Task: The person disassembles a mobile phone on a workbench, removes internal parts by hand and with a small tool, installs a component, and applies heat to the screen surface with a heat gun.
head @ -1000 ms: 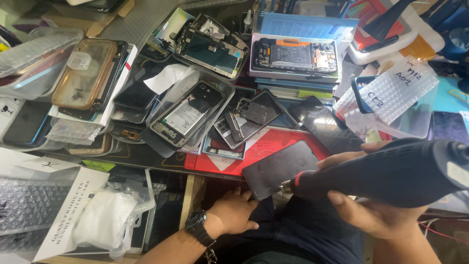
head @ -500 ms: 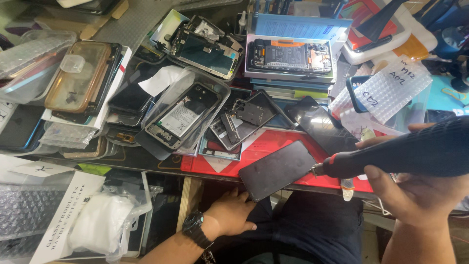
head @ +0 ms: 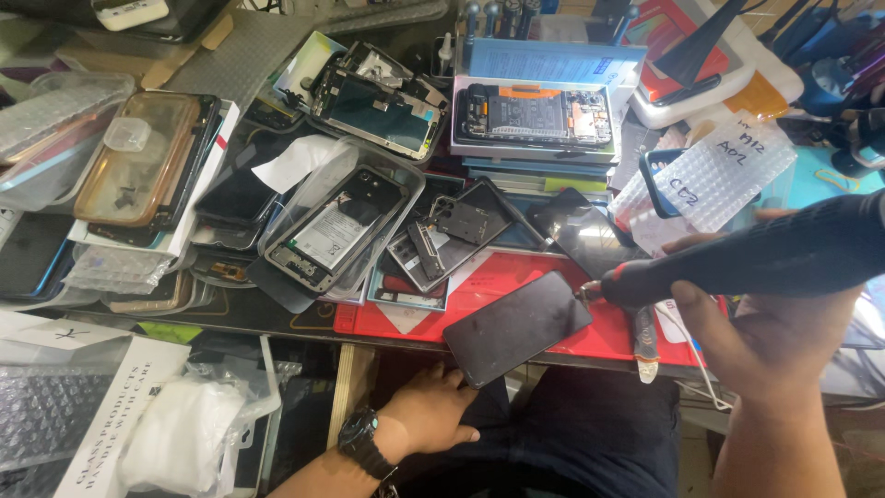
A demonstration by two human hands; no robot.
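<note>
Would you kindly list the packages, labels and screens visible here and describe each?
Dark phone screen: front edge of red mat, slanted rectangle, at the black tool tip.
White carton: bottom left, dark lettering.
Bubble-wrap pouch: right, clear, handwritten marks.
Blue box: top centre, flat.

Glossy black phone panel (head: 517, 327) overlapping a red work mat (head: 544, 277); matte black power tool (head: 756, 258) to the mat's right. Above the mat, a pale blue box (head: 553, 63); far left of it, an amber translucent case (head: 138, 157).
</note>
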